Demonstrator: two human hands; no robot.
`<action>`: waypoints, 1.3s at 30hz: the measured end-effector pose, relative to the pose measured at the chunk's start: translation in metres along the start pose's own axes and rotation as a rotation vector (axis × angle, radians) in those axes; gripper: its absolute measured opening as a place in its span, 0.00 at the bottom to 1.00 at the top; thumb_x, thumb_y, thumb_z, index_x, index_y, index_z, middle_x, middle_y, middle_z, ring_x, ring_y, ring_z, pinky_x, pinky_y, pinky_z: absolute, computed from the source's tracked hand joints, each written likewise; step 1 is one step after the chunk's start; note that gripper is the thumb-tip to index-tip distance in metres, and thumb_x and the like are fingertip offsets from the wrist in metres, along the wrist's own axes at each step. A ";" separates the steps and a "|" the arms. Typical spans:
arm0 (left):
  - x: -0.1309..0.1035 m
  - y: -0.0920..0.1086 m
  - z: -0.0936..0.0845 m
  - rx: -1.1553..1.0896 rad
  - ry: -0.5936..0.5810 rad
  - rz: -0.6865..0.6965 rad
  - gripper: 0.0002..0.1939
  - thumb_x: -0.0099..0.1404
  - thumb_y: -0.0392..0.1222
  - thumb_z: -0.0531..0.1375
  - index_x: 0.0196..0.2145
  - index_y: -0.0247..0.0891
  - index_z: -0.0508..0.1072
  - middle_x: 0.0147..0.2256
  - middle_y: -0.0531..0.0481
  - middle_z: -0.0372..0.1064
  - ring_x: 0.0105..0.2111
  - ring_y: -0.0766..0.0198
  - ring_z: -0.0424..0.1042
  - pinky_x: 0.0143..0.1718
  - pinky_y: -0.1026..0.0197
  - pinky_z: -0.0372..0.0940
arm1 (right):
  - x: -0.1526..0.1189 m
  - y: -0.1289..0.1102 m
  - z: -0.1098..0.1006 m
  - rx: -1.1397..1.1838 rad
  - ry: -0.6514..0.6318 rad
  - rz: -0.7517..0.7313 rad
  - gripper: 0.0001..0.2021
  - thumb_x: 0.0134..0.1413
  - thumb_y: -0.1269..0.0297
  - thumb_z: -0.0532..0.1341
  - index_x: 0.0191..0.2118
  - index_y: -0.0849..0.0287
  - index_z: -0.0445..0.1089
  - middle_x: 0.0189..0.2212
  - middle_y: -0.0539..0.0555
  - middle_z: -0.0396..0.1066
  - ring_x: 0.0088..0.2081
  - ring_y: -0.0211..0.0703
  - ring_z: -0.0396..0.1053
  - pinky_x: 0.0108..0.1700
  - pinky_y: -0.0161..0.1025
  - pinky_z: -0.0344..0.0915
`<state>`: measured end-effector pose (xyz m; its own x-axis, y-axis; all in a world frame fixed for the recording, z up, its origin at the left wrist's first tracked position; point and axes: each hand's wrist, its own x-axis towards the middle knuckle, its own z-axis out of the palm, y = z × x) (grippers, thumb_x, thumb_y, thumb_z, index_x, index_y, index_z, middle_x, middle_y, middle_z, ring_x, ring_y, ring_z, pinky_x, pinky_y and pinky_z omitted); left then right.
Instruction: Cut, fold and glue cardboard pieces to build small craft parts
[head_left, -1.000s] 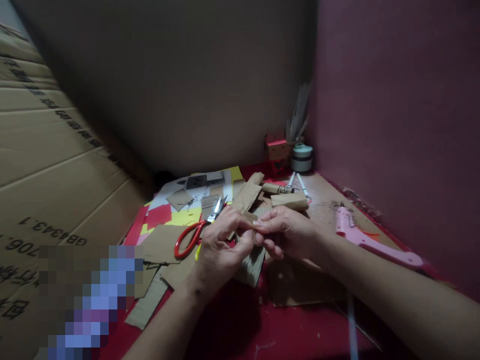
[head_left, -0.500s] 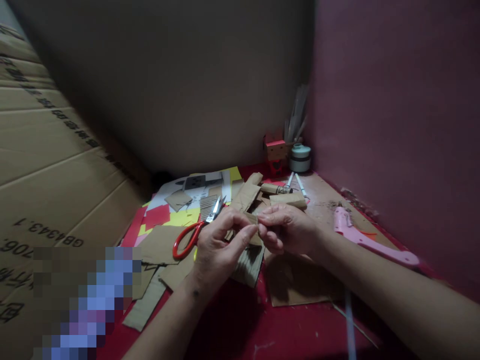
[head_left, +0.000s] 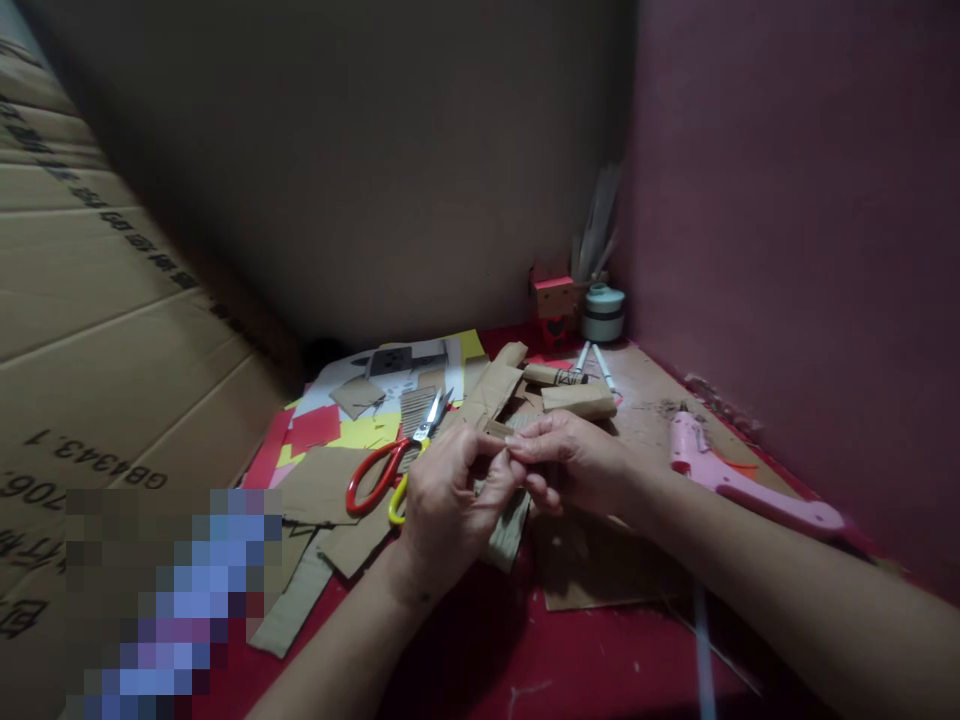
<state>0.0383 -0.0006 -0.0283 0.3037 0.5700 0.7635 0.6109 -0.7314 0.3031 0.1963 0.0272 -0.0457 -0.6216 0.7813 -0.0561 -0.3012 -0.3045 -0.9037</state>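
Note:
My left hand (head_left: 459,492) and my right hand (head_left: 574,455) meet at the fingertips over the middle of the table. Between them is a small cardboard piece (head_left: 498,429), pinched by both hands and mostly hidden by the fingers. Scissors (head_left: 390,470) with one red and one yellow handle lie open just left of my left hand. Behind the hands are folded cardboard strips (head_left: 491,385) and a rolled cardboard piece (head_left: 577,400). A corrugated piece (head_left: 511,530) lies under my fingers.
A pink glue gun (head_left: 742,485) lies at the right. At the back stand a small cardboard figure (head_left: 555,300) and a light blue pot (head_left: 603,313). Coloured paper (head_left: 313,427) and cardboard scraps lie left; a large cardboard sheet (head_left: 97,330) rises there.
My left hand has turned and moved slightly right, its fingers now closer to those of my right hand. More of the scissors' yellow handle shows.

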 end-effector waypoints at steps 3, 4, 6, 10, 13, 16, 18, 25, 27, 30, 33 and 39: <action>-0.001 0.001 -0.001 0.025 -0.001 0.064 0.03 0.58 0.33 0.57 0.27 0.36 0.68 0.22 0.53 0.64 0.23 0.68 0.63 0.26 0.65 0.59 | 0.000 -0.001 0.000 0.017 -0.051 0.024 0.11 0.45 0.63 0.62 0.21 0.67 0.69 0.11 0.48 0.63 0.10 0.30 0.59 0.12 0.26 0.55; 0.000 0.001 -0.001 0.024 -0.003 0.085 0.03 0.58 0.33 0.57 0.27 0.36 0.67 0.22 0.53 0.63 0.24 0.68 0.63 0.26 0.65 0.59 | -0.001 -0.001 -0.001 0.032 -0.075 0.038 0.11 0.46 0.64 0.62 0.21 0.67 0.69 0.10 0.48 0.63 0.10 0.30 0.58 0.12 0.27 0.55; 0.001 0.000 -0.003 0.025 -0.004 0.110 0.04 0.58 0.32 0.56 0.26 0.37 0.66 0.23 0.54 0.62 0.24 0.68 0.62 0.26 0.65 0.59 | -0.001 -0.002 -0.003 0.066 -0.123 0.076 0.11 0.47 0.64 0.61 0.21 0.67 0.69 0.10 0.48 0.62 0.10 0.30 0.57 0.12 0.28 0.55; 0.003 -0.004 -0.003 0.020 -0.007 0.092 0.05 0.58 0.31 0.55 0.26 0.37 0.64 0.23 0.54 0.61 0.24 0.69 0.61 0.27 0.64 0.58 | -0.001 -0.003 -0.007 0.171 -0.215 0.133 0.11 0.48 0.65 0.60 0.22 0.67 0.69 0.11 0.47 0.61 0.11 0.30 0.56 0.13 0.28 0.55; 0.004 -0.008 -0.004 -0.005 0.011 0.033 0.06 0.57 0.30 0.54 0.25 0.37 0.64 0.23 0.54 0.61 0.24 0.68 0.60 0.27 0.64 0.58 | -0.001 -0.004 -0.011 0.234 -0.304 0.154 0.10 0.48 0.66 0.59 0.22 0.66 0.69 0.11 0.47 0.61 0.12 0.30 0.56 0.13 0.28 0.54; 0.004 -0.008 -0.006 -0.083 0.005 -0.014 0.05 0.59 0.30 0.54 0.27 0.37 0.66 0.24 0.53 0.63 0.25 0.68 0.61 0.27 0.64 0.59 | -0.001 -0.005 -0.012 0.266 -0.356 0.151 0.09 0.48 0.67 0.59 0.22 0.66 0.69 0.12 0.47 0.61 0.12 0.30 0.56 0.13 0.29 0.54; 0.005 -0.006 -0.007 -0.147 -0.038 -0.010 0.05 0.60 0.31 0.55 0.29 0.37 0.69 0.26 0.52 0.66 0.26 0.68 0.65 0.29 0.64 0.61 | -0.001 -0.005 -0.012 0.277 -0.355 0.136 0.10 0.49 0.67 0.58 0.22 0.66 0.69 0.13 0.47 0.61 0.12 0.30 0.55 0.13 0.29 0.54; 0.003 -0.004 -0.003 -0.178 -0.086 0.033 0.07 0.61 0.30 0.56 0.35 0.37 0.72 0.31 0.50 0.72 0.33 0.66 0.70 0.36 0.64 0.63 | -0.001 -0.004 -0.010 0.229 -0.274 0.091 0.11 0.51 0.67 0.57 0.22 0.67 0.68 0.12 0.48 0.61 0.12 0.31 0.57 0.13 0.29 0.55; 0.003 -0.003 -0.002 -0.145 -0.061 0.043 0.05 0.61 0.31 0.56 0.33 0.37 0.71 0.29 0.51 0.71 0.30 0.67 0.70 0.34 0.65 0.64 | -0.001 -0.004 -0.009 0.197 -0.234 0.084 0.10 0.50 0.67 0.58 0.22 0.67 0.68 0.12 0.48 0.62 0.12 0.31 0.57 0.13 0.29 0.55; 0.003 -0.001 -0.002 -0.095 -0.029 0.061 0.04 0.60 0.32 0.56 0.30 0.37 0.70 0.25 0.53 0.68 0.26 0.68 0.67 0.30 0.65 0.62 | -0.001 -0.003 -0.008 0.157 -0.209 0.083 0.10 0.49 0.66 0.60 0.22 0.67 0.69 0.11 0.48 0.62 0.11 0.32 0.58 0.12 0.29 0.55; 0.004 0.001 -0.003 -0.087 -0.021 0.095 0.05 0.59 0.31 0.56 0.27 0.38 0.68 0.23 0.54 0.65 0.25 0.69 0.64 0.29 0.65 0.61 | -0.002 -0.003 -0.008 0.133 -0.218 0.109 0.11 0.49 0.65 0.60 0.22 0.67 0.70 0.10 0.48 0.62 0.11 0.31 0.57 0.13 0.29 0.56; 0.006 -0.011 -0.010 -0.060 0.051 -0.014 0.05 0.57 0.32 0.56 0.25 0.38 0.67 0.24 0.54 0.63 0.25 0.69 0.62 0.28 0.64 0.60 | -0.002 -0.004 -0.011 0.161 -0.281 0.153 0.10 0.48 0.65 0.61 0.22 0.66 0.69 0.11 0.47 0.61 0.12 0.30 0.55 0.12 0.28 0.55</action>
<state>0.0263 0.0072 -0.0214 0.2564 0.5617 0.7866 0.5692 -0.7455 0.3469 0.2063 0.0325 -0.0469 -0.8362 0.5465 -0.0462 -0.2857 -0.5060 -0.8138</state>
